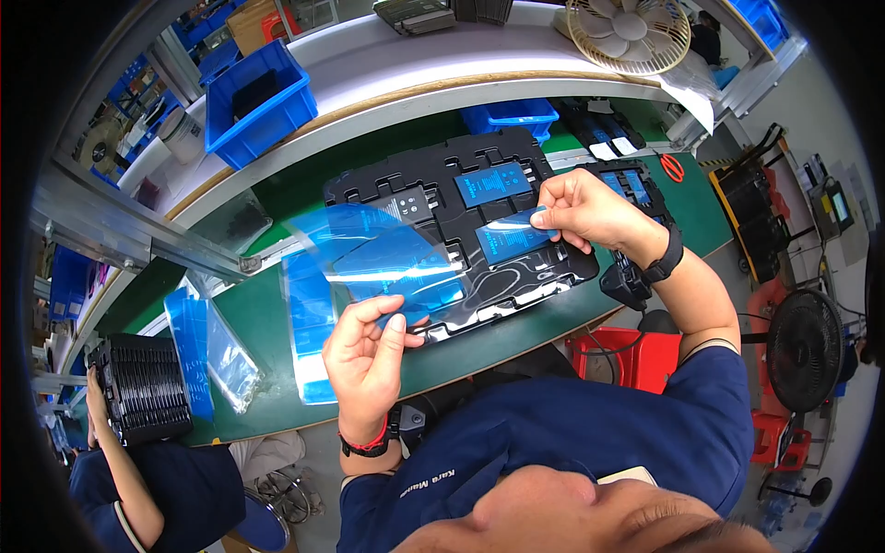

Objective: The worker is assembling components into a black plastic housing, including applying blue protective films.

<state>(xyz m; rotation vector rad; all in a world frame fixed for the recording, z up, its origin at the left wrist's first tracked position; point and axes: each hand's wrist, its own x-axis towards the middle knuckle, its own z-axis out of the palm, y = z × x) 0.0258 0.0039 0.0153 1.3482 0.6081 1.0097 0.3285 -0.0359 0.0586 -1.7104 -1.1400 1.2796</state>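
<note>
A black moulded tray (442,175) lies on the green-topped bench, with flat battery packs in its pockets. My left hand (371,355) pinches the near edge of a clear blue film sheet (383,263), which curves up over the tray's left half. My right hand (576,212) has thumb and fingers closed on the right end of a small blue film piece (513,236) at a battery pocket. Whether these fingers also grip the battery under it cannot be made out. Behind it sits a blue-faced battery (495,184); a dark grey battery (406,205) shows left of that, partly under the sheet.
More blue film sheets (309,323) lie left of the tray. Red scissors (672,167) and a smaller black tray (636,184) are at the right. A shelf behind bears a blue bin (260,103) and a fan (630,35). At left, a co-worker's hand touches stacked black trays (143,387).
</note>
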